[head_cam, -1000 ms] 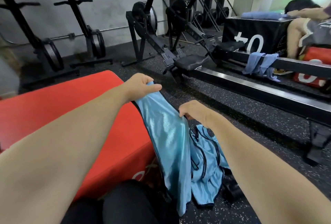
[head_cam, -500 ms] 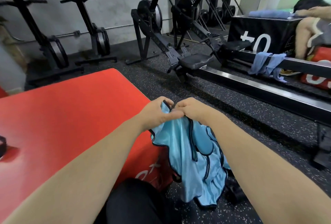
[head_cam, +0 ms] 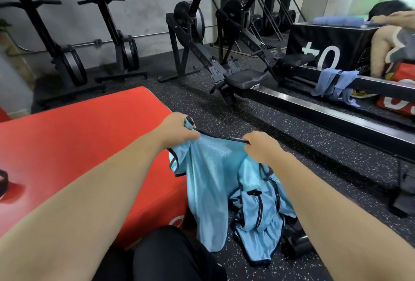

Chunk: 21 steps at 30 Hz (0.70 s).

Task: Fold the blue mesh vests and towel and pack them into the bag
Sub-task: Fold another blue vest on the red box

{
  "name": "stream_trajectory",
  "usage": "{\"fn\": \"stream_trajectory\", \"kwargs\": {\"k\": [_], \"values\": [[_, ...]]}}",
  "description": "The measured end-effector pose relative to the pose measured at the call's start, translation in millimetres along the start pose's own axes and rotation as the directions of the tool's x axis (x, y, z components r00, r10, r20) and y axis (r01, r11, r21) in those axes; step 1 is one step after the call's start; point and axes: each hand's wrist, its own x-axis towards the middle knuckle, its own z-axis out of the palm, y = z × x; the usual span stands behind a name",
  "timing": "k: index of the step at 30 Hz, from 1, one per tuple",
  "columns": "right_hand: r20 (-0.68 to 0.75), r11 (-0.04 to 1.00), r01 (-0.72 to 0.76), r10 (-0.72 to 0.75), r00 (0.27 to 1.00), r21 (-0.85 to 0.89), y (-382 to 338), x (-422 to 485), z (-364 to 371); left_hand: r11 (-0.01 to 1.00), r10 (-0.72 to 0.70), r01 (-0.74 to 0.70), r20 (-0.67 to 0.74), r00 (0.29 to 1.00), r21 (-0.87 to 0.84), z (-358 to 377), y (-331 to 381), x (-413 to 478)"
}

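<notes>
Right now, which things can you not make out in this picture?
Head view:
Blue mesh vests: overlapping folds hide their number.
Right hand: fingertips hidden behind its own back.
Black object on the red box: cut off by the left edge.
Dark thing beside the vests: partly covered, unidentifiable.

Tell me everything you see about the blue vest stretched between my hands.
The vest is light blue, shiny mesh-like fabric with dark piping along its edges. The left hand and right hand each grip its top edge, pulling it taut between them. The rest hangs limp and creased beside the red padded box, down towards the speckled floor.
</notes>
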Motion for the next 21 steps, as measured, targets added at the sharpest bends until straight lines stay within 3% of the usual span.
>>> {"fn": "stream_trajectory", "kwargs": {"k": [5,12,15,21], "values": [[-0.012,0.993,-0.06,0.059,0.998,-0.106,11.7,1.4,-3.1,0.983,-0.052,0.067,-0.086,0.995,0.173,-23.7,-16.1,2.2],[-0.153,0.986,-0.148,0.158,0.975,0.077,13.1,-0.3,-25.9,0.937,-0.171,0.219,-0.191,0.967,0.273,-19.8,-32.7,4.1],[-0.089,0.961,-0.218,0.235,0.968,0.168,15.7,-2.9,-35.6,0.925,-0.187,0.24,-0.198,0.962,0.296,-17.6,-34.0,5.3],[0.099,0.842,-0.201,0.175,0.98,0.501,19.5,-9.4,-51.2,0.918,-0.196,0.248,-0.192,0.962,0.308,-16.1,-34.9,5.0]]}}
